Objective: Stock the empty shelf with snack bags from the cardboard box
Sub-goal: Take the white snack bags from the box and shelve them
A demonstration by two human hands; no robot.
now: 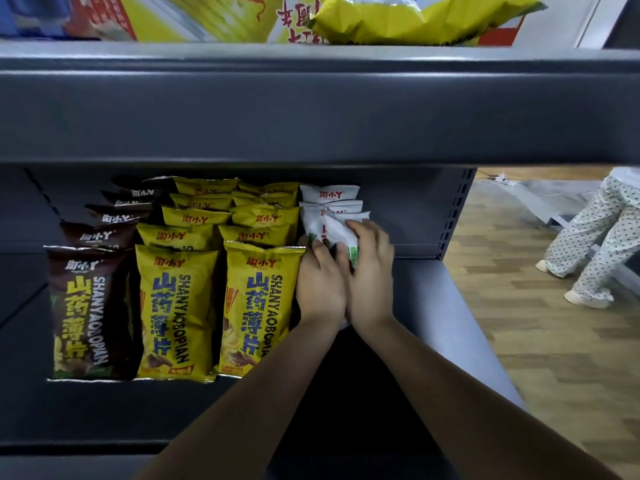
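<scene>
On the dark grey shelf (426, 292) stand rows of snack bags: a brown row (90, 313) at the left, two yellow rows (176, 306) in the middle, and a short white row (329, 199) at the right. Both my hands are at the front of the white row. My left hand (320, 282) holds the left side of a white snack bag (341, 233), and my right hand (372, 271) grips its right side with fingers curled over its top. The bag's lower part is hidden behind my hands. The cardboard box is not in view.
The upper shelf (311, 109) overhangs close above; yellow packs (415, 19) lie on top of it. Bare shelf surface extends to the right of the white row. On the wooden floor (540, 341) at the right stands a person in dotted trousers (588, 244).
</scene>
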